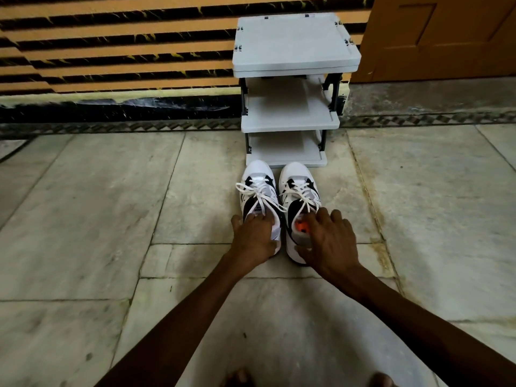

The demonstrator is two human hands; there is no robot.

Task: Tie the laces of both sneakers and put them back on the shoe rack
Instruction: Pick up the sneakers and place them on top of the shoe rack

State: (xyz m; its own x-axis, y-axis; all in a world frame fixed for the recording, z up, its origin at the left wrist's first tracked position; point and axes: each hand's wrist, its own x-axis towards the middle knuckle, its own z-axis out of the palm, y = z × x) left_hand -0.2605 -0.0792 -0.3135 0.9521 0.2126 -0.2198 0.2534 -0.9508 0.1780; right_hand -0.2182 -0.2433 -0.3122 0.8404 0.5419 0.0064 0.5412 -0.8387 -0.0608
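From the head camera, two white sneakers with black and grey panels stand side by side on the stone floor point(83, 219), toes pointing away toward the shoe rack point(293, 79). The left sneaker point(258, 199) and the right sneaker point(298, 196) almost touch along their inner sides, and their toes sit just in front of the rack's lowest shelf. The white laces point(261, 195) on both sneakers show loops spread outward across the tongues; whether the knots are finished cannot be told.

The left hand point(255, 238) lies over the heel and collar of the left sneaker, fingers curled down around the opening, gripping it. The right hand point(328, 241) lies over the heel of the right sneaker with the fingers spread and bent over the collar, the thumb at the near inner side; it rests on the sneaker, but how firmly it grips cannot be told. An orange patch point(301, 227) shows inside the right sneaker's opening, just left of the right hand's fingers.

The rack is grey with three shelves and dark uprights, standing against a wall striped in orange and black point(111, 51). A brown door point(446, 37) is at the far right. Both forearms reach in from the near edge, and bare toes point(237, 378) show at the bottom.
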